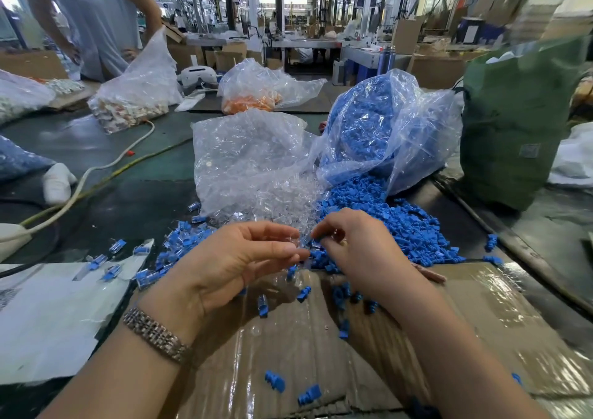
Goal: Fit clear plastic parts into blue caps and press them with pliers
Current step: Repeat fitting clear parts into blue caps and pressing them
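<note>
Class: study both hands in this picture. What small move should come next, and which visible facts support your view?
Probably bring the two hands together and seat the piece. The left hand pinches what looks like a clear plastic part, and the right hand curls round something small, likely a blue cap, though it is mostly hidden. No pliers show.

factory hall | steel columns (278, 4) | worktables (308, 44) | bright daylight

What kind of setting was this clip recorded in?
Most likely a factory assembly floor: a clear bag spilling blue plastic caps, a bag of clear plastic parts, and rows of workbenches with cardboard boxes behind.
</note>
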Tool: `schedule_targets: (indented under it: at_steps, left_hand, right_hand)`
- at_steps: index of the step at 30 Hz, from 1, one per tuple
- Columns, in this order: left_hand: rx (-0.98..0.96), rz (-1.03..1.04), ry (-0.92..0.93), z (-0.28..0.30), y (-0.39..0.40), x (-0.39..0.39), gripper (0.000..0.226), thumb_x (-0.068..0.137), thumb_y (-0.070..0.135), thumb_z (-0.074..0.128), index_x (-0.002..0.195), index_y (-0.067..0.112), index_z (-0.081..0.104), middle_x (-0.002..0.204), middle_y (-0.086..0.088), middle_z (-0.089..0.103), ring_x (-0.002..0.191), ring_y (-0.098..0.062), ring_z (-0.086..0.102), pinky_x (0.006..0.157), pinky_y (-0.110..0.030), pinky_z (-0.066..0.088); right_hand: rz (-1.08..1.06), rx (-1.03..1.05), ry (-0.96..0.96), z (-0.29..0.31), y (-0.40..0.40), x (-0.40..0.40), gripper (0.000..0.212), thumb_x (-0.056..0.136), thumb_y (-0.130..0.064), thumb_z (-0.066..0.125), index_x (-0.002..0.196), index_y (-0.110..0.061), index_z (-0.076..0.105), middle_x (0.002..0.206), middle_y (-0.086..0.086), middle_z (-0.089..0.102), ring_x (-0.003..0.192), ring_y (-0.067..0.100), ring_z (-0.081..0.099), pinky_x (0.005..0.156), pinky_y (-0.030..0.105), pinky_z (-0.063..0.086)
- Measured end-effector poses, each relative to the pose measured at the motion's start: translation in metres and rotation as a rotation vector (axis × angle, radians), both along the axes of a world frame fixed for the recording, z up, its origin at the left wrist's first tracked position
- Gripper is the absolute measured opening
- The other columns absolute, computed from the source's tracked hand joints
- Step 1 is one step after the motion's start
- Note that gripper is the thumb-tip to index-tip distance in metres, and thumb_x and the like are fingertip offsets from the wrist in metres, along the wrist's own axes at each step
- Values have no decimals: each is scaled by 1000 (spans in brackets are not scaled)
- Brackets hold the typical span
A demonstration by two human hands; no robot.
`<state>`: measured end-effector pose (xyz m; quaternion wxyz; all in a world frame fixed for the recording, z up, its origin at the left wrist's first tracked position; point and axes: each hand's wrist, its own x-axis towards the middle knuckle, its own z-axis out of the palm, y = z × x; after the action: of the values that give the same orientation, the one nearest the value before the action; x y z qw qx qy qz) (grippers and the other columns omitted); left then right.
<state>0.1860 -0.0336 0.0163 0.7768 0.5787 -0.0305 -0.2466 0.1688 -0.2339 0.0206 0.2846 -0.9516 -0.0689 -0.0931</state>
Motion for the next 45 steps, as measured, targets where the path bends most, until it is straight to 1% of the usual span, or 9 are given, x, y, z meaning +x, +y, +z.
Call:
schedule_targets:
  at_steps: [5, 9, 14, 19, 25, 34, 38, 43, 45]
  left_hand:
    - [-145, 36, 54, 1, 1, 0, 24, 76, -8, 70, 100, -9, 73, 112, -29, 70, 104, -36, 72, 73, -25, 60]
    - [-83, 108, -6, 4, -3, -2, 22, 71, -1, 74, 93, -1, 79, 106, -22, 74, 90, -26, 76, 63, -21, 59]
    - [-126, 99, -6, 7, -5, -5, 17, 71, -6, 71, 85, 0, 79, 101, -24, 74, 86, -26, 76, 67, -23, 60]
    - [-125, 88, -24, 10, -4, -8, 17, 70, -7, 70, 85, -2, 75, 93, -24, 74, 80, -26, 76, 64, -23, 60]
    - [-113, 91, -49, 11, -5, -9, 19, 70, -9, 70, 87, -3, 75, 95, -25, 74, 82, -27, 76, 65, -23, 60]
    - [-68, 109, -115, 7, -4, -9, 19, 69, -8, 71, 88, -3, 74, 98, -25, 74, 85, -28, 76, 65, -23, 60]
    - [-86, 108, -114, 5, -3, -7, 24, 72, -6, 70, 97, -7, 69, 103, -29, 72, 91, -31, 75, 70, -26, 61]
    - [-129, 138, -109, 4, -2, -4, 25, 72, -7, 70, 96, -9, 65, 101, -31, 71, 91, -33, 75, 75, -28, 62]
    - [-138, 144, -99, 3, -1, -4, 21, 72, -7, 70, 93, -6, 68, 101, -30, 72, 93, -33, 74, 73, -27, 62]
  right_hand:
    - [59, 665, 61, 7, -5, -4, 4, 86, -14, 78, 88, -17, 75, 81, -2, 76, 77, 7, 70, 73, 15, 52]
    - [158, 881, 53, 12, -5, -7, 4, 88, -13, 76, 92, -13, 76, 79, 0, 74, 74, 9, 69, 73, 17, 53]
    - [196, 692, -38, 13, 1, -9, 7, 92, -11, 71, 91, -17, 72, 81, 1, 75, 80, 15, 72, 79, 23, 57]
    - [229, 499, -92, 12, 2, -10, 7, 93, -14, 70, 90, -20, 71, 74, -12, 68, 67, 0, 57, 67, 14, 46]
    - [226, 382, -139, 10, 4, -11, 8, 93, -18, 71, 89, -26, 70, 80, -14, 69, 83, 5, 65, 78, 22, 52]
    - [228, 356, -108, 11, 6, -13, 7, 93, -21, 71, 92, -28, 69, 81, -13, 69, 82, 2, 65, 76, 20, 51]
    - [153, 442, -24, 16, -10, -10, 18, 89, -37, 74, 104, -31, 67, 88, -8, 69, 82, 2, 64, 73, 16, 51]
    - [-238, -269, 311, 8, -38, -5, 51, 82, -62, 70, 113, -23, 57, 112, -1, 57, 105, 22, 56, 97, 44, 49]
    - [-255, -374, 407, 4, -37, -4, 48, 80, -61, 72, 103, -22, 56, 107, 1, 56, 101, 24, 55, 95, 47, 49]
